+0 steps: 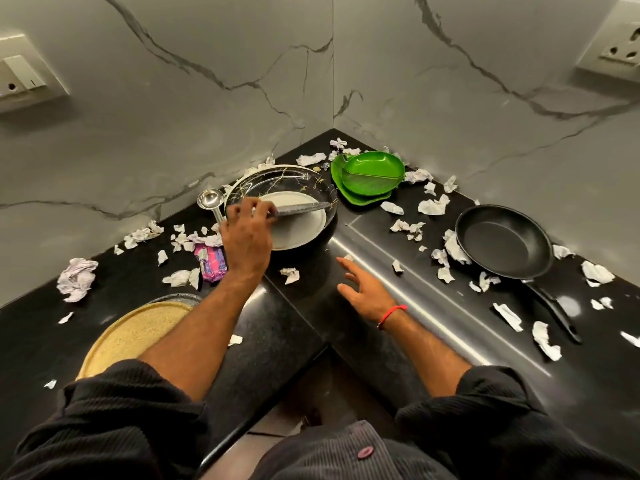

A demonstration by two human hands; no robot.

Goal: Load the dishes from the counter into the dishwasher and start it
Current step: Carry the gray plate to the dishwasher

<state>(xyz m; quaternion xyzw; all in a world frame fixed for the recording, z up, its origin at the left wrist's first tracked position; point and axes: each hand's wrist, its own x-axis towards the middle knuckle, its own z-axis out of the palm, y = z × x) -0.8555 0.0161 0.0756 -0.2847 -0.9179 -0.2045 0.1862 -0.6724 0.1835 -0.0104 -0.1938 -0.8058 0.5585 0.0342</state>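
A black plate with gold veins sits in the counter corner, a smaller white plate resting in it. My left hand grips the handle of a grey knife that lies across the white plate. A steel ladle lies just left of the plates. Two stacked green leaf-shaped plates stand further back. A black frying pan rests on the right counter. My right hand hovers open over the counter, holding nothing.
Crumpled paper scraps litter the black L-shaped counter. A round tan tray sits near the front left edge, a pink wrapper by my left wrist. Marble walls with sockets close the corner.
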